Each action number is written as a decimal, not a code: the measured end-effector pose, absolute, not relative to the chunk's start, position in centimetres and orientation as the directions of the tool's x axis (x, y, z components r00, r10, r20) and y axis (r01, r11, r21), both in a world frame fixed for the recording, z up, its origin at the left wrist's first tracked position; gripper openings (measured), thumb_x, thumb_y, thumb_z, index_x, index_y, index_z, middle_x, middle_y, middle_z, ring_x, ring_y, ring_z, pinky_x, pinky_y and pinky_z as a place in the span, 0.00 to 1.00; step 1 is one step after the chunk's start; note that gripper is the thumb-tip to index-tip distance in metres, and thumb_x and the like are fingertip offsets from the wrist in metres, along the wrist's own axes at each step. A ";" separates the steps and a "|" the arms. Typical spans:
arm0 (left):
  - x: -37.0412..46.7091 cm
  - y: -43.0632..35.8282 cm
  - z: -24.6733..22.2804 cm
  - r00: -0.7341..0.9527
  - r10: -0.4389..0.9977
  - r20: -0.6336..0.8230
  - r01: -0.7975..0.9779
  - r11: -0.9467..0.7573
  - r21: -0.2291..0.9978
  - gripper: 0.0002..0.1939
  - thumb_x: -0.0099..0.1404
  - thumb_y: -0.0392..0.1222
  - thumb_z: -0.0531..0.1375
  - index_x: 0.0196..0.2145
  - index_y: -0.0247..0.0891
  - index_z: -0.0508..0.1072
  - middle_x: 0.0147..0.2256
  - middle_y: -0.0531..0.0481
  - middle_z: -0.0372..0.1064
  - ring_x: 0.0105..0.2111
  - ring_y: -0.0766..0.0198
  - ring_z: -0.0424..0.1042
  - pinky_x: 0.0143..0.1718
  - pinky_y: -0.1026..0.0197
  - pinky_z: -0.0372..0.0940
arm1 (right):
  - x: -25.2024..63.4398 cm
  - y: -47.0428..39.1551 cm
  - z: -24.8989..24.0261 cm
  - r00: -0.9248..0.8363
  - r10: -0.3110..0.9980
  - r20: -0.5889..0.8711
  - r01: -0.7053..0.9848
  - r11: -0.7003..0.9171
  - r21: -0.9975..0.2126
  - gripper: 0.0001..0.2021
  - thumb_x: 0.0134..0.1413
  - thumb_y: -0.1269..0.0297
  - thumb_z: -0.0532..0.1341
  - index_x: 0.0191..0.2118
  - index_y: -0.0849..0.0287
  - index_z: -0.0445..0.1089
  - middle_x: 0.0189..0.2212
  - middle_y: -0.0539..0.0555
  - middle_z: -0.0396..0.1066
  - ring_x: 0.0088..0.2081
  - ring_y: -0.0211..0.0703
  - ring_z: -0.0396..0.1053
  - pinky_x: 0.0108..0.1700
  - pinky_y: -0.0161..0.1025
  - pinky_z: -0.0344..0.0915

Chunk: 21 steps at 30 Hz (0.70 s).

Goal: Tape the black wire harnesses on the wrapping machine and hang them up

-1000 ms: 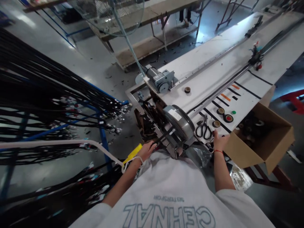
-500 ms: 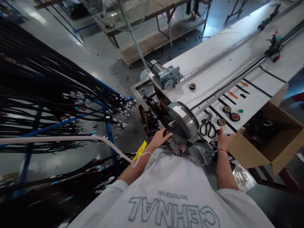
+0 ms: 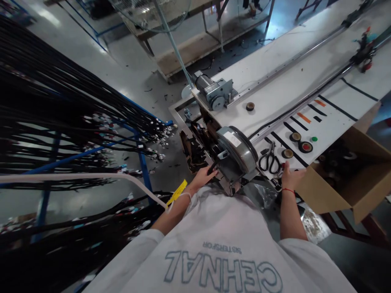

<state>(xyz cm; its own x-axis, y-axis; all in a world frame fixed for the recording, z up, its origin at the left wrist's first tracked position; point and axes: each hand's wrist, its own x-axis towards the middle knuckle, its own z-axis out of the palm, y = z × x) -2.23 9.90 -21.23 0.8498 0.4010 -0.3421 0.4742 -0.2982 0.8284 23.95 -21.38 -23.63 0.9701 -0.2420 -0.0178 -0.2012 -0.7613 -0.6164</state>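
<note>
My left hand (image 3: 203,178) is closed around a black cable end (image 3: 214,166) beside the round grey wheel housing (image 3: 236,149) at the table's near end. A small light connector (image 3: 222,155) shows just beyond that cable. My right hand (image 3: 290,178) rests at the front edge of the white table (image 3: 269,97), its fingers apart and nothing visible in them. It is nearest to a tape roll (image 3: 287,153) and the black scissors (image 3: 270,162).
An open cardboard box (image 3: 324,189) stands right of my right hand. Racks of black cables (image 3: 45,89) fill the left side. A motor (image 3: 210,88) sits on the table's far corner, with more tape rolls (image 3: 306,147) and black and orange strips on the tabletop.
The black cable end and light connector now show clearly at my left hand, beside the wheel housing. My right hand stays at the table edge. The view has shifted slightly.
</note>
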 end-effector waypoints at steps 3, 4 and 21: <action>-2.4 10.2 -21.4 0.861 0.410 -0.301 0.373 -0.107 0.922 0.28 0.64 0.64 0.56 0.44 0.34 0.72 0.37 0.45 0.74 0.35 0.61 0.72 0.42 0.58 0.67 | 23.9 -21.3 -23.5 0.970 -0.242 -0.034 -0.208 -0.744 -0.635 0.54 0.55 0.36 0.56 0.65 0.86 0.43 0.63 0.86 0.46 0.66 0.72 0.46 0.65 0.63 0.47; -2.2 10.3 -21.4 0.859 0.437 -0.268 0.314 -0.034 0.949 0.32 0.64 0.66 0.55 0.50 0.35 0.69 0.42 0.42 0.74 0.38 0.60 0.73 0.44 0.57 0.68 | 23.9 -21.3 -23.4 0.969 -0.244 -0.037 -0.211 -0.742 -0.636 0.54 0.54 0.36 0.56 0.65 0.86 0.43 0.63 0.86 0.46 0.66 0.72 0.46 0.65 0.63 0.47; -2.4 9.9 -21.8 0.866 0.420 -0.271 0.425 -0.332 0.842 0.20 0.61 0.56 0.62 0.37 0.33 0.75 0.27 0.52 0.70 0.28 0.66 0.66 0.32 0.65 0.62 | 24.2 -21.4 -23.1 0.967 -0.250 -0.045 -0.215 -0.714 -0.666 0.56 0.48 0.36 0.62 0.65 0.85 0.45 0.64 0.84 0.47 0.66 0.70 0.47 0.66 0.59 0.46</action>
<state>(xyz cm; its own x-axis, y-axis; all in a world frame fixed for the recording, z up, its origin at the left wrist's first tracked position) -2.38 9.91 -21.77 0.8660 0.4200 -0.2714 0.4250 -0.3321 0.8421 24.23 -21.39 -23.07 0.9673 -0.2495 -0.0448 -0.2151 -0.7144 -0.6659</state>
